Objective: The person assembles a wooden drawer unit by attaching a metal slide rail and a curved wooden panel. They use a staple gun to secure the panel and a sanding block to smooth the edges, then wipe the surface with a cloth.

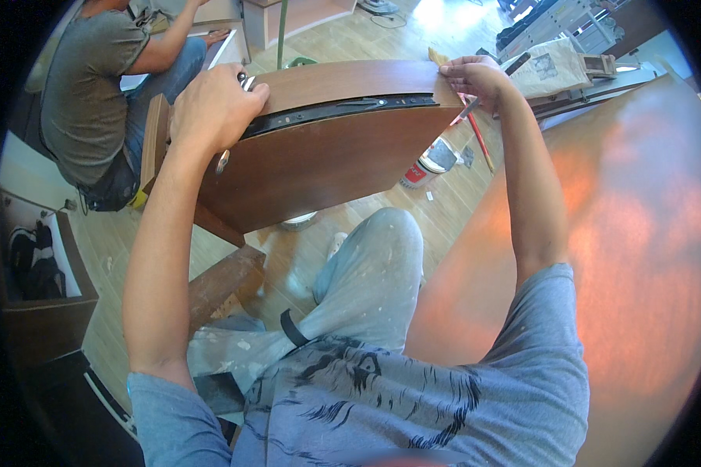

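Note:
A brown wooden drawer (335,159) is tipped on its side in front of me, with a black metal drawer slide (343,111) along its upper side. My left hand (216,109) grips its left end, fingers curled. A small shiny metal piece shows by that thumb; I cannot make out what it is. At the far right corner, my right hand (475,79) pinches the drawer's edge, fingers over the top. A thin tool with a dark handle (517,64) sticks out by this hand and seems tucked in it.
Another person (93,93) sits at the far left beside white drawers. Beyond the drawer stands a white-and-red bucket (427,165). A large brown panel (600,257) fills the right side. A wooden block (227,284) lies by my knee; an open cabinet box (54,307) stands left.

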Demonstrator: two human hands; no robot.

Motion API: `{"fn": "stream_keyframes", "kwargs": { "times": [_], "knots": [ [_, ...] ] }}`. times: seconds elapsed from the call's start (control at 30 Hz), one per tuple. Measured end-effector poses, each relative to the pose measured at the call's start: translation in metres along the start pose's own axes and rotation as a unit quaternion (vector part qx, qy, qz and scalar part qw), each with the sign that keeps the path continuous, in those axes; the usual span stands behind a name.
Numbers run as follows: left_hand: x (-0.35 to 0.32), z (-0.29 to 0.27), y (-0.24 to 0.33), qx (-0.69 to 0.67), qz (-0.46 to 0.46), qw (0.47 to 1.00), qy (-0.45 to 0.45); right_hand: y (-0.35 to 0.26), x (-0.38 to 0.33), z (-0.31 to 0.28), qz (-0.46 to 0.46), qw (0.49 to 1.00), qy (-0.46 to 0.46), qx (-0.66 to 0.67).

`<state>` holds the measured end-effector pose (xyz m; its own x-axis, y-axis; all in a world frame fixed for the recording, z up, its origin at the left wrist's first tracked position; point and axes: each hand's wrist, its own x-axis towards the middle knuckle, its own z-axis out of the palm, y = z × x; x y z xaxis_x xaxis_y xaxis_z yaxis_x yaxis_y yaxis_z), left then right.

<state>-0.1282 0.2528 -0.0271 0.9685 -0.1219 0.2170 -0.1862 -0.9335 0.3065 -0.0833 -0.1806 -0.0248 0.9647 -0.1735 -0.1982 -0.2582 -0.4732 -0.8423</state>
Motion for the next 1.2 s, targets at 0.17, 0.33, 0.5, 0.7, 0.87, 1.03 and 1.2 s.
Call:
{"fn": "stream_keyframes", "kwargs": {
  "times": [0.17,0.33,0.5,0.7,0.87,1.03,1.2],
  "knots": [
    [0.000,0.000,0.000,0.001,0.002,1.000,-0.003,-0.009,0.008,-0.006,0.041,0.998,-0.032,-0.045],
    [0.000,-0.001,0.000,0.002,-0.005,1.000,-0.015,-0.019,0.027,-0.009,0.123,0.988,-0.051,-0.080],
    [0.000,0.001,-0.001,-0.023,-0.002,1.000,-0.001,-0.034,0.030,-0.011,0.161,0.978,-0.097,-0.095],
    [0.001,-0.001,0.000,-0.038,-0.010,0.999,-0.015,-0.046,0.028,-0.016,0.122,0.969,-0.201,-0.071],
    [-0.002,-0.003,0.003,-0.036,-0.011,0.999,-0.005,-0.043,0.043,-0.020,0.136,0.958,-0.246,-0.051],
    [-0.001,-0.002,0.002,-0.044,-0.011,0.999,-0.003,-0.033,0.046,-0.026,0.121,0.962,-0.239,-0.049],
    [0.001,-0.001,0.001,-0.042,-0.016,0.999,-0.005,-0.029,0.040,-0.027,0.117,0.968,-0.219,-0.028]
  ]
}}
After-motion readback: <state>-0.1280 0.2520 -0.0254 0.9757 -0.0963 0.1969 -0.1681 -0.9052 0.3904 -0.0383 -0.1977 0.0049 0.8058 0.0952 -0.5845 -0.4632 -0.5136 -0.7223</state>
